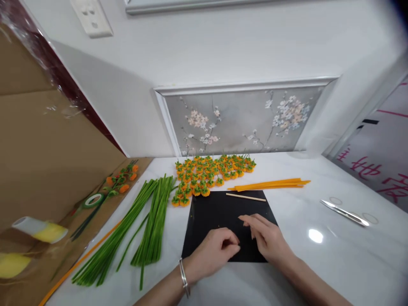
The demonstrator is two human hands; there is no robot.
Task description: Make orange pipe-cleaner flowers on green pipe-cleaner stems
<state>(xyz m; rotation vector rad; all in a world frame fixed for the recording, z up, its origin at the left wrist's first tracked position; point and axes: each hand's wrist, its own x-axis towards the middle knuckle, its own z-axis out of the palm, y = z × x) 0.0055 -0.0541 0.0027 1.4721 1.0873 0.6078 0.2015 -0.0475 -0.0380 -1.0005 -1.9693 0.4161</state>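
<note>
My left hand (219,248), with a silver bangle at the wrist, is over the front of a black mat (212,212). Its fingers curl round until thumb and fingertips come close together; anything between them is too small to make out. To its right, my right hand (267,236) hovers over the mat with fingers extended and nothing visible in them. A thin pale wooden stick (245,197) lies along the mat's back edge. Behind the mat stand many small orange fuzzy flower heads (204,176) with green tops and short stems.
Green fuzzy stems (156,225) lie in bundles at left, orange fuzzy stems (270,185) at back right. Silver tweezers (344,212) rest on the white table at right. Cardboard at far left carries a green tape roll (93,200) and finished orange flowers (124,188). A wall borders the back.
</note>
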